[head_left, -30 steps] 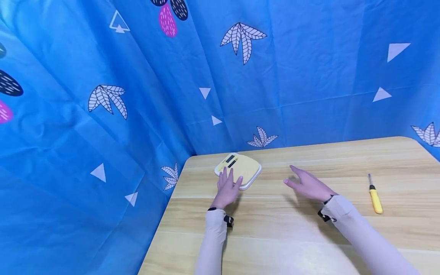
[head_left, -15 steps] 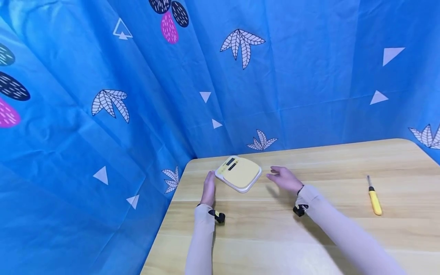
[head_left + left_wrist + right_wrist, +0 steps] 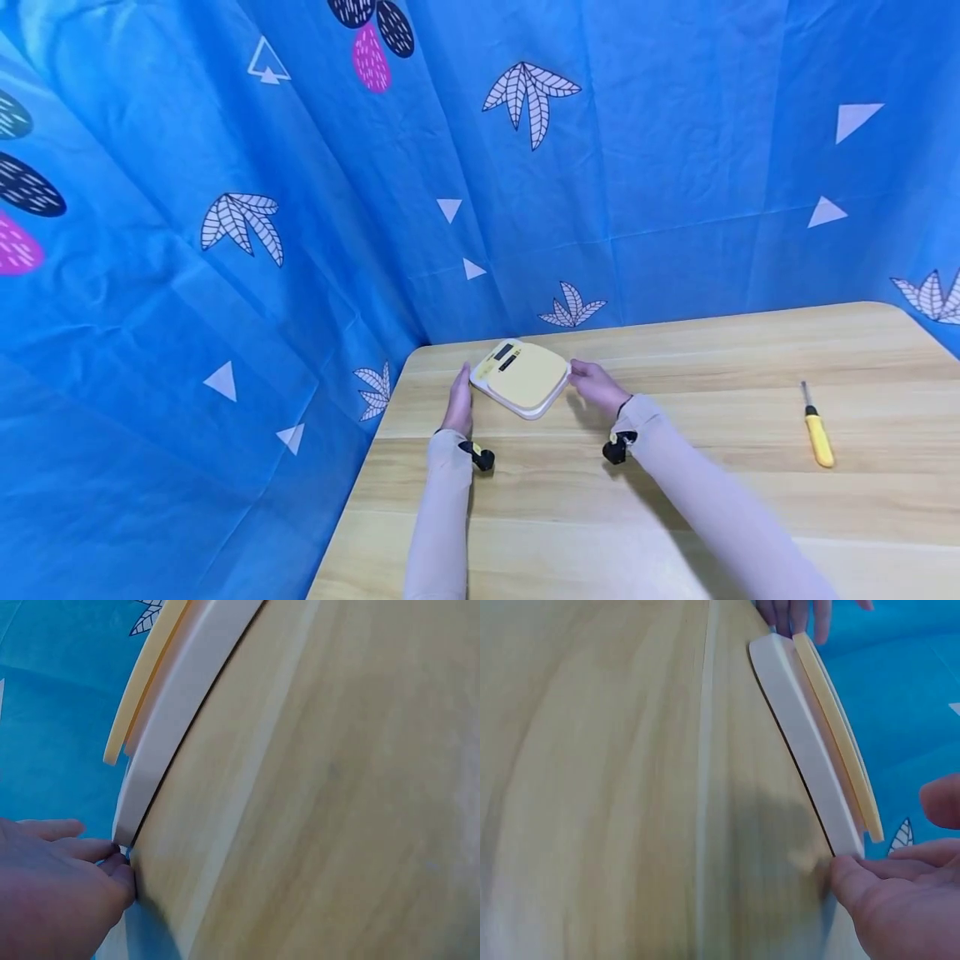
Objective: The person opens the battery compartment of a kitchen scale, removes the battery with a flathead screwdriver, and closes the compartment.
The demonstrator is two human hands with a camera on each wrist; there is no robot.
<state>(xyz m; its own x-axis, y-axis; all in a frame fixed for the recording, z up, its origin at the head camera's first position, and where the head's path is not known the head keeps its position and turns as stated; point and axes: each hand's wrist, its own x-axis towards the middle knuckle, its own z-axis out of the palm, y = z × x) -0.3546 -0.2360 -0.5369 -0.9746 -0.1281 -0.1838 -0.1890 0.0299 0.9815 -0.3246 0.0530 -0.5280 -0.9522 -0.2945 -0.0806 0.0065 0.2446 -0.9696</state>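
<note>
A yellow-topped white kitchen scale (image 3: 528, 375) lies near the back left of the table, its small dark display toward the far left corner. My left hand (image 3: 459, 400) is at its left side; in the left wrist view the fingertips touch the end of the white base (image 3: 169, 727). At the opposite side my right hand (image 3: 596, 385) touches the right corner. In the right wrist view its fingers (image 3: 851, 877) meet the low edge of the base, while the thumb (image 3: 941, 801) stands apart above. Fingertips beneath the edge are partly hidden.
A screwdriver (image 3: 819, 433) with a yellow handle lies on the right side of the wooden table (image 3: 555, 517). Blue patterned curtains (image 3: 675, 167) hang behind the table and along its left edge.
My left hand has gone from over the scale's front to its left side. The right hand has moved left and now touches the scale's right corner. The scale has hardly moved.
</note>
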